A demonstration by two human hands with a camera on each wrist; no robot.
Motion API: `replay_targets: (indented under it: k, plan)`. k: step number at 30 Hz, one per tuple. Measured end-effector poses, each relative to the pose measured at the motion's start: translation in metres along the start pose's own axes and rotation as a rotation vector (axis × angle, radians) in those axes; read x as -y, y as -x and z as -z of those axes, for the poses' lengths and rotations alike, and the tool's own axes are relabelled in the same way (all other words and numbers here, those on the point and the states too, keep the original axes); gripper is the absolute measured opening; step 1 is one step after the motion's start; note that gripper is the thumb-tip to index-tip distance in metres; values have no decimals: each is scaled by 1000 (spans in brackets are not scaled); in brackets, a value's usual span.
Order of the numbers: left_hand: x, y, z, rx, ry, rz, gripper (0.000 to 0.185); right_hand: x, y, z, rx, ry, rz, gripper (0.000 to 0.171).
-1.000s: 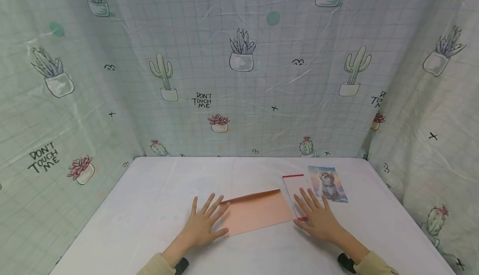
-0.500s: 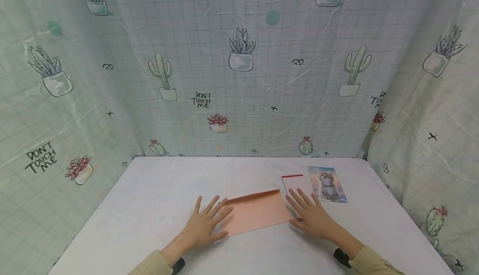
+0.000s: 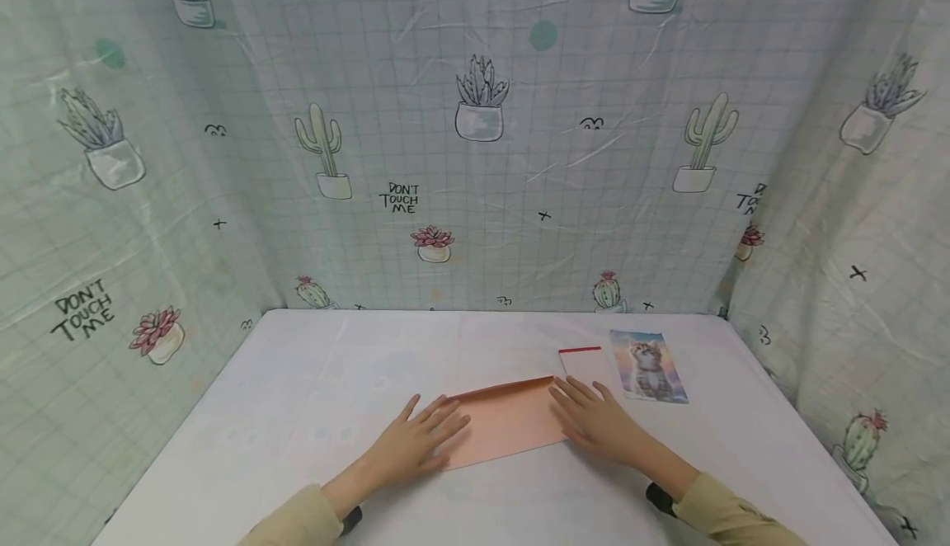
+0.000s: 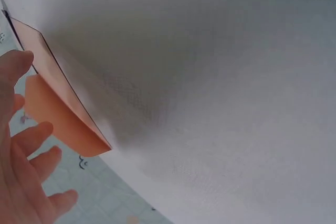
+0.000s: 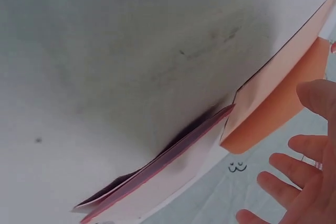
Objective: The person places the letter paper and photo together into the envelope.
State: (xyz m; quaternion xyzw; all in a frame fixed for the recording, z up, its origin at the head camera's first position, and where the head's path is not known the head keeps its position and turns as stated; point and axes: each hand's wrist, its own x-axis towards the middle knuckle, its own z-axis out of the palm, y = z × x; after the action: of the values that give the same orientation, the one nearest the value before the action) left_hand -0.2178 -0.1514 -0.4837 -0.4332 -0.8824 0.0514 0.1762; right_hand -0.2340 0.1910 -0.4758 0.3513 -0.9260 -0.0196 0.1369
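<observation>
A peach-orange envelope [image 3: 508,424] lies on the white table, its darker flap [image 4: 65,119] standing up along the far side. My left hand [image 3: 406,452] is at its left end, fingers nearly straight and overlapping the corner in the head view. At the other end is my right hand [image 3: 603,430], its extended fingertips over the envelope's right edge. Both wrist views show spread fingers with nothing gripped. Partly covered by the right hand, a white slip with red edge strips [image 3: 582,361] lies beside the envelope. To its right is a kitten picture card [image 3: 650,367].
The white table [image 3: 356,356] meets a cactus-print curtain [image 3: 549,158] at the back, and the same print hangs on both sides. A black wrist strap [image 3: 659,498] shows at the right sleeve.
The right hand has moved left from over the red-edged slip to the envelope's right end. The left hand has shifted slightly right onto the envelope's left end, and both hands' fingers have drawn closer together.
</observation>
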Motion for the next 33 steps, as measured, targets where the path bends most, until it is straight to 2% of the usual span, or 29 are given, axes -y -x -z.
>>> replay_targets:
  k: [5, 10, 15, 23, 33]
  plan:
    - [4, -2, 0, 53, -29, -88, 57, 3, -9, 2, 8, 47, 79, 56]
    - [7, -4, -2, 89, -43, -124, 55, 4, -16, 1, -1, 88, 157, 57]
    - [7, -5, -6, 100, -19, -136, 51, 6, -22, 1, 21, 90, 190, 55]
    - [6, -7, -7, 160, 22, -124, 51, 9, -27, 3, 44, 73, 200, 54]
    - [9, -8, -10, 128, -12, -144, 55, 7, -30, -7, 73, 142, 212, 52]
